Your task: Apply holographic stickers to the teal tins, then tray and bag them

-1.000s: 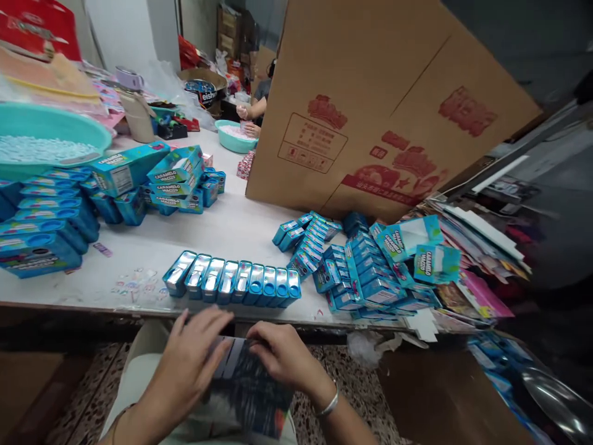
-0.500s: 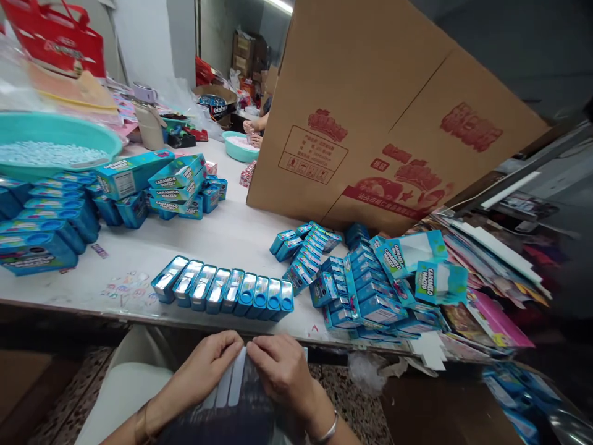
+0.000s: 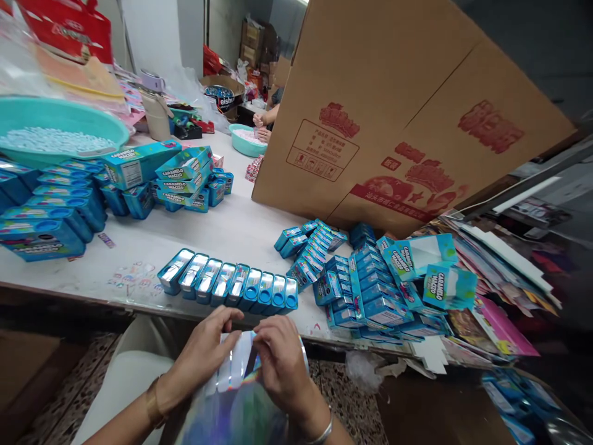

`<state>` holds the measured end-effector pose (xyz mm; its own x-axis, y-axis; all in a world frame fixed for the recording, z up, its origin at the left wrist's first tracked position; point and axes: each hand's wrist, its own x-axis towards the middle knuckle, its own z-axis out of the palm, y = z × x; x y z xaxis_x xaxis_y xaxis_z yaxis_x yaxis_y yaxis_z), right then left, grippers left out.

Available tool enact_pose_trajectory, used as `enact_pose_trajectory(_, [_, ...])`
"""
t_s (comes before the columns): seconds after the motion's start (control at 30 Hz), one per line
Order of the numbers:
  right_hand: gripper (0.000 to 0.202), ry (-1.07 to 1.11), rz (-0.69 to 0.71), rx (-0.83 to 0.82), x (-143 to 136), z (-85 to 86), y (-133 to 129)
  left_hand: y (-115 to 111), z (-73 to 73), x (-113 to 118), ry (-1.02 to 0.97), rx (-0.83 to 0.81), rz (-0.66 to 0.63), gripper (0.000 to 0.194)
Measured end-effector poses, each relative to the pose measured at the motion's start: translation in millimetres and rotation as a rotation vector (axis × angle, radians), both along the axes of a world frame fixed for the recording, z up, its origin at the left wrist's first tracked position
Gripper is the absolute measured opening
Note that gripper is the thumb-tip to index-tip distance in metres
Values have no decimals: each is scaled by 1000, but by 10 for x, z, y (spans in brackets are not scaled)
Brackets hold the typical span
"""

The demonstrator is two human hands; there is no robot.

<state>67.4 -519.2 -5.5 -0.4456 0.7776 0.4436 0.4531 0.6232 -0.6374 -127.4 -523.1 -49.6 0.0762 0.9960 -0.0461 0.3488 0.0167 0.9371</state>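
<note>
Teal basin (image 3: pixel 50 111): stands at 10 o'clock from the strip sheet (image 3: pixel 238 368), with 12 o'clock pointing across the table (image 3: pixel 180 235); contains pale pellets (image 3: pixel 50 141).
Left tin group (image 3: pixel 55 204): blue tins, packed close together at 10 o'clock; round recesses show on some tops.
Display boxes (image 3: pixel 183 185): stacked at 11 o'clock, printed CARAMELO MACIZO; contents cannot be told.
Tin row (image 3: pixel 225 281): nine blue tins, side by side near the table's front edge, between 11 and 12 o'clock.
Left five tops (image 3: pixel 208 272): bright silver, no recess visible; judged covered, hence done.
Right four tops (image 3: pixel 272 287): a round recess shows in each; judged uncovered, hence outstanding. The row appears slightly past its halfway point.
Left hand (image 3: pixel 210 346): fingers half curled, forefinger parted from thumb; thumb lies at the sheet's upper left. Whether it grips cannot be told.
Strip sheet position: dial centre, nearer than the table's edge; several pale strips are visible, so supply appears adequate. Lower part is blurred.
Right hand (image 3: pixel 280 352): fingertips drawn together on the sheet's upper edge; whether a single strip is lifted cannot be told.
Tin cluster (image 3: pixel 310 253): 1 o'clock, on the table, before the cardboard carton (image 3: pixel 393 86).
Right tin stack (image 3: pixel 377 287): 2 o'clock, packed closely; condition of most tops cannot be told.
</note>
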Motion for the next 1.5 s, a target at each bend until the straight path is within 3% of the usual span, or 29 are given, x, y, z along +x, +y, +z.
enact_pose_trajectory(0.07, [16, 19, -59, -132, 10, 153, 86, -5, -97, 5, 36, 41, -16, 25])
enact_pose_trajectory(0.13, [17, 37, -75, -266, 22, 281, 231, -25, -182, 35, -42, -10, -124, 31])
enact_pose_trajectory(0.27, [13, 84, -2, -404, -15, 355, 562, -64, -234, 128, -314, -140, -222, 83])
enact_pose_trajectory(0.3, [13, 81, 13, -418, -38, 340, 631, -58, -220, 151, -387, -152, -216, 87])
enact_pose_trajectory(0.47, [11, -52, 46, -381, -168, 217, 864, 78, -92, 264, -528, -231, -19, 53])
enact_pose_trajectory(0.57, [9, -168, 6, -268, -235, 143, 945, 170, -51, 321, -485, -238, 133, 53])
enact_pose_trajectory(0.73, [9, -267, -52, -101, -309, 18, 1057, 259, -74, 355, -461, -250, 225, 56])
enact_pose_trajectory(0.9, [10, -272, -30, -146, -326, -68, 1170, 322, -178, 380, -458, -250, 276, 56])
enact_pose_trajectory(1.07, [11, -215, -51, -241, -342, -108, 1234, 337, -473, 415, -329, -191, 380, 55])
enact_pose_trajectory(1.2, [28, -154, -97, -280, -400, -152, 1307, 322, -659, 398, -203, -174, 363, 56])
enact_pose_trajectory(1.33, [28, -58, -86, -229, -365, -123, 1265, 247, -615, 306, -140, -123, 253, 47])
enact_pose_trajectory(1.5, [16, 205, -165, -92, -55, -11, 640, 36, -495, 130, 51, -113, 47, 37])
